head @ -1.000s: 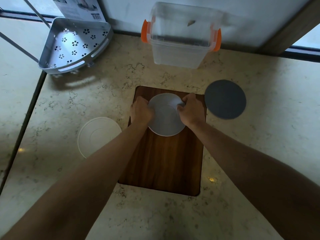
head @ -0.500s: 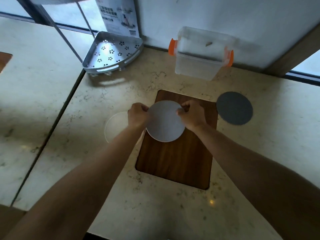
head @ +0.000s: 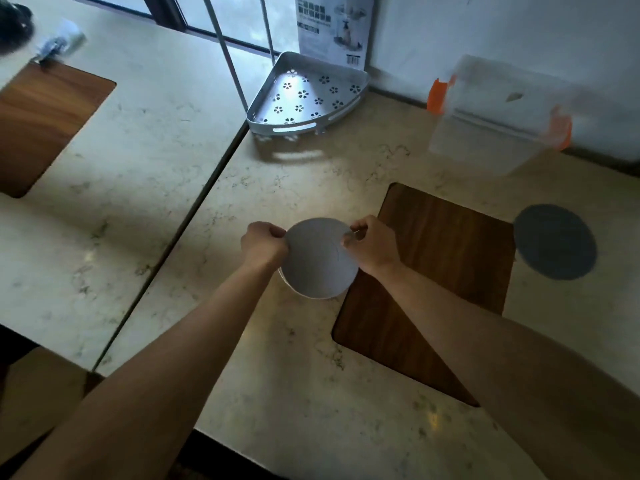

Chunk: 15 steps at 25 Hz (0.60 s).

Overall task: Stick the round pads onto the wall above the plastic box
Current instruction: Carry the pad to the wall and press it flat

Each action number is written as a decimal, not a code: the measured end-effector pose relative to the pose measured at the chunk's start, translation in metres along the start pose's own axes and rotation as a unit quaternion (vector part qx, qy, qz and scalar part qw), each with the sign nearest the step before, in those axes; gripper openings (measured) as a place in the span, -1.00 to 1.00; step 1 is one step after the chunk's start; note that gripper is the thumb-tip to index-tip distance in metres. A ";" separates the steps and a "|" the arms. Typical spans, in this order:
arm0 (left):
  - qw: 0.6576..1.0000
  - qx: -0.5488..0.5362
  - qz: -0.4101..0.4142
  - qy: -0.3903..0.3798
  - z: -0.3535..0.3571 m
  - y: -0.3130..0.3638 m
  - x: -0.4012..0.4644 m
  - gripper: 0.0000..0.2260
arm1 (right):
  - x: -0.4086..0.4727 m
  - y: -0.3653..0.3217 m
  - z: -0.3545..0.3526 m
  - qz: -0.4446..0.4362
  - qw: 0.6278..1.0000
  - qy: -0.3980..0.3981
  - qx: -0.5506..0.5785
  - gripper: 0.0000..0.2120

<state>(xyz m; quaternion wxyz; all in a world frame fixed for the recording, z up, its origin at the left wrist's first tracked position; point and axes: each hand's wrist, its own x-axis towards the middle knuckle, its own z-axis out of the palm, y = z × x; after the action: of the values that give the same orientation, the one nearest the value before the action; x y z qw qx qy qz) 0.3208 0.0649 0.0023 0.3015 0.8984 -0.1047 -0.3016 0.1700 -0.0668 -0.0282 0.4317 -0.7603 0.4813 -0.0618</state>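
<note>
I hold a pale grey round pad (head: pixel 320 259) above the marble counter, left of the wooden board. My left hand (head: pixel 263 244) pinches its left edge and my right hand (head: pixel 372 244) pinches its upper right edge. A thin white rim shows under the pad's lower left edge; what it belongs to is hidden. A darker grey round pad (head: pixel 554 241) lies flat on the counter at the right. The clear plastic box (head: pixel 491 116) with orange clips stands against the white wall (head: pixel 502 26) at the back right.
A dark wooden board (head: pixel 436 271) is set in the counter under my right forearm. A grey perforated corner shelf (head: pixel 304 95) and a printed card (head: pixel 334 26) stand at the back. A second counter with another wooden board (head: pixel 41 123) lies left.
The view has swung left and both hands have carried the pale pad leftward, off the wooden board and over the spot where a white disc lay on the counter.
</note>
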 end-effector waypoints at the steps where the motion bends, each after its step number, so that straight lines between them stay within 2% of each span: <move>1: 1.000 0.000 -0.003 0.002 -0.002 -0.003 0.004 -0.82 | 0.002 -0.002 0.005 -0.003 1.000 -0.002 -0.006 -0.72; 10: 0.999 0.039 0.032 0.001 -0.002 -0.018 0.011 -0.84 | 0.010 -0.007 0.026 -0.026 0.998 0.026 -0.050 -0.75; 15: 0.996 0.065 0.057 0.006 0.004 -0.018 0.016 -0.84 | 0.011 0.001 0.027 -0.022 0.998 0.023 -0.055 -0.69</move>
<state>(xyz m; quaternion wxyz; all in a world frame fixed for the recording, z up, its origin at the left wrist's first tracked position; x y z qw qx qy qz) 0.3312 0.0717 -0.0184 0.2595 0.9106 -0.1729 -0.2712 0.1887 -0.0597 -0.0495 0.3760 -0.7920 0.4769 -0.0625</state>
